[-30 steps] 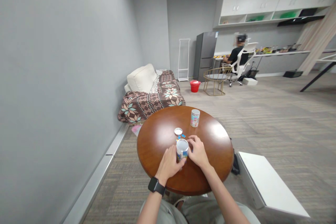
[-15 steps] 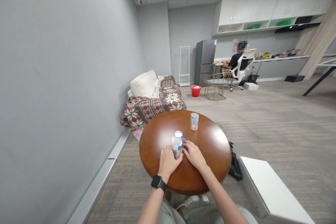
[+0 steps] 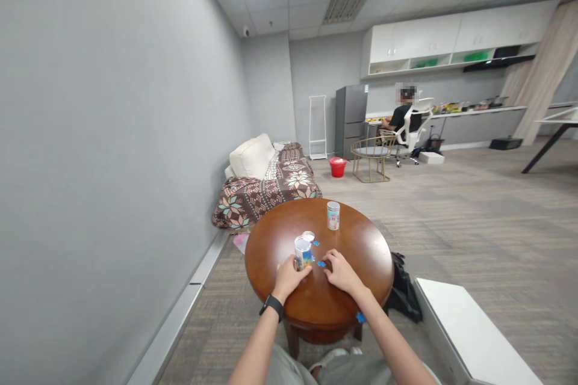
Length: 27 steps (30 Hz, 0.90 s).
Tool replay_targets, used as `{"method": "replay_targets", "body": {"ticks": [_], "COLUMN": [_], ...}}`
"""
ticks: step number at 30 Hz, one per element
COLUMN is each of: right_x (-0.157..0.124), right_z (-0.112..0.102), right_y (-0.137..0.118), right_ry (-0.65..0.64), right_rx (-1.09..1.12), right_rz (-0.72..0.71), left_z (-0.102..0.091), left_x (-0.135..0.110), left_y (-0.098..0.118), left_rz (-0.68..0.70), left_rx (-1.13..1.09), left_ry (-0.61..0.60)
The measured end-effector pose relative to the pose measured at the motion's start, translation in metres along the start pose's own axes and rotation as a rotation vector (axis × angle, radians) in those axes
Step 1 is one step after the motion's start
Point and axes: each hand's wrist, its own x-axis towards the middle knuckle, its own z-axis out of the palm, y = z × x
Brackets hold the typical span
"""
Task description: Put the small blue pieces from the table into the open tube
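Note:
On the round wooden table, an open can with a blue and yellow label stands upright. My left hand is closed around its near side. Just behind the can lies a round silver-rimmed lid. My right hand rests to the right of the can, fingers bent and apart, close to a small blue piece. Another blue piece lies beside the lid, and one more blue piece shows at the table's near edge by my right forearm.
A closed can with a pink and light-blue label stands toward the table's far side. A white box-like surface and a black bag are at the right. Behind are a blanket-covered couch, a red bucket and a seated person.
My right hand has moved away from the can to the right, and blue pieces beside the can are now exposed. My left hand stays on the can. The camera view has tilted up slightly.

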Motion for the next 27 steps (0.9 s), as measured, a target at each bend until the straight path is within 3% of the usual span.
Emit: {"method": "replay_targets", "body": {"ticks": [3,5,9,12,18,27], "right_x": [-0.017,-0.035,-0.089,-0.134,-0.188,-0.211], "right_z": [-0.012,-0.020,-0.036,-0.046,-0.048,-0.039], "right_y": [-0.003,-0.003,0.008,0.022,0.041,0.046], "right_ry": [0.069,0.204,0.618,0.747,0.693,0.535], "right_rx": [0.069,0.109,0.170,0.157,0.098,0.089], "right_rz": [-0.012,0.012,0.265,0.437,0.535,0.569], "left_z": [-0.002,-0.002,-0.002,-0.003,-0.003,-0.002], "left_x": [-0.005,-0.011,-0.021,-0.021,-0.017,-0.018], "left_y": [-0.004,-0.005,-0.001,0.001,0.000,0.000], "left_rz": [0.027,0.050,0.067,0.086,0.097,0.102], "left_rx": [-0.053,-0.055,-0.013,-0.011,0.010,0.012], "left_ry": [-0.069,-0.041,0.014,-0.008,-0.030,-0.039]}}
